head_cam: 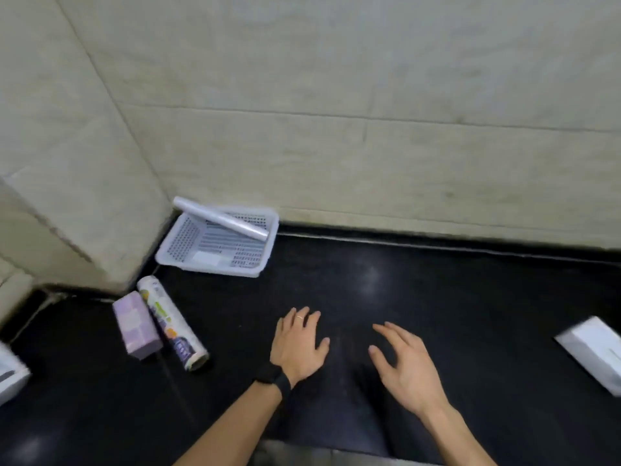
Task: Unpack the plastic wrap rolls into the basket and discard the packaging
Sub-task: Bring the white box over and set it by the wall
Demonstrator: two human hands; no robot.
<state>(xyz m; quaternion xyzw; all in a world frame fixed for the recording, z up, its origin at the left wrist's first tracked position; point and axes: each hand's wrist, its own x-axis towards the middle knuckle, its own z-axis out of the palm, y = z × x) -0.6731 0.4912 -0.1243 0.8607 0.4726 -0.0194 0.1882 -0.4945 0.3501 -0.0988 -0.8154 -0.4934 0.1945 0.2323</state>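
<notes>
Big black countertop (403,297) under everything, beige tiled wall (336,95) behind. White perforated basket (188,243) tucked in the back-left corner, one bare plastic wrap roll (221,218) already in it, lying diagonally with its upper end propped over the back-left rim.

Closer in, still to do: a printed wrapped roll (173,322) flat on the counter, well left of both hands, long axis running from back-left toward front-right. Touching or just beside it on its left, a purple box (136,326), roughly parallel. Probably another packaged roll, can't say for sure.

White box (594,351) far right at the edge, another white thing (10,375) far left, both cut off. Might be bins for the packaging, honestly no idea.

Left hand (297,344), black wristband and a ring, fingers spread, holding nothing, over the counter. Right hand (406,368) same deal, loosely spread and empty. Left clearly nearer the wrapped roll, so likely a leftward reach from that side, grabbing across the roll's width.

Printing on the roll's wrapper: colourful graphics, some text, too blurry to read. No legible brand anywhere.
</notes>
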